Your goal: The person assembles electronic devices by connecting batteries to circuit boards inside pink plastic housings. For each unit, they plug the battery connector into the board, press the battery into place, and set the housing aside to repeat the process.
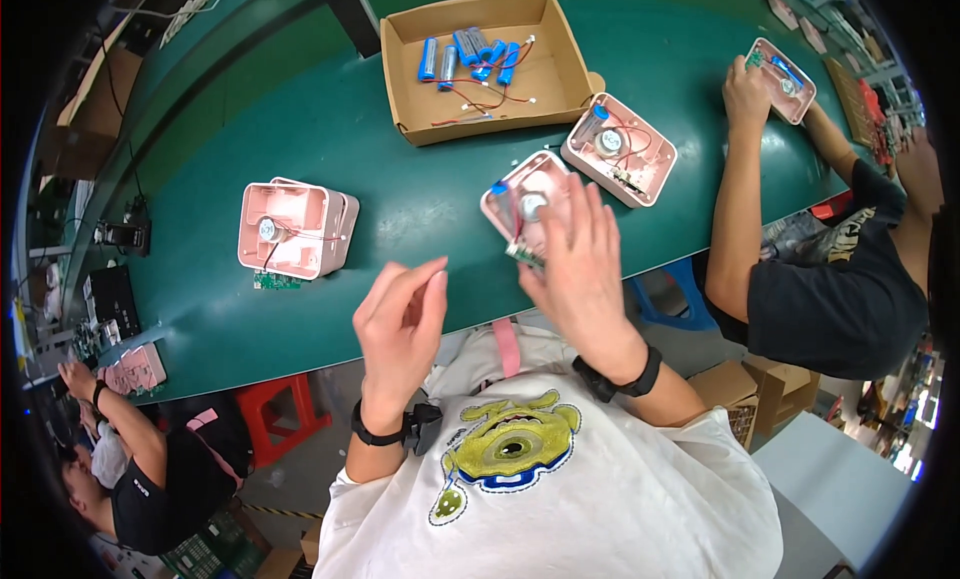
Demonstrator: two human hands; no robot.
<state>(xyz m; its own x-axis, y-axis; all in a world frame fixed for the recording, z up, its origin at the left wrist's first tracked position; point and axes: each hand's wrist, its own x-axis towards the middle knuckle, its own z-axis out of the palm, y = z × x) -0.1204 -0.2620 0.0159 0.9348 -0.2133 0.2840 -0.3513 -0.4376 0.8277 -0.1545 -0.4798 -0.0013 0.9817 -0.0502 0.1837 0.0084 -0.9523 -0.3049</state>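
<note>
My right hand (583,264) is spread over a pink plastic housing (497,207), partly covering it. Its fingers are stretched out; whether they touch the housing is hard to tell. Inside that housing are a round silver speaker (533,207), a blue battery (499,190) and, at the near edge, a small green circuit board (524,253). To the left, my left hand (398,314) hovers over the table's near edge, with its fingers curled and thumb and forefinger close together. Anything between those fingertips is too small or hidden to make out.
On the green table (420,204) stands a cardboard box (420,109) of blue wired batteries. Another fitted pink housing (655,159) lies right, and stacked pink housings (325,219) with a dangling board lie left. Co-workers sit at both sides; the right one's hand (746,97) holds a housing.
</note>
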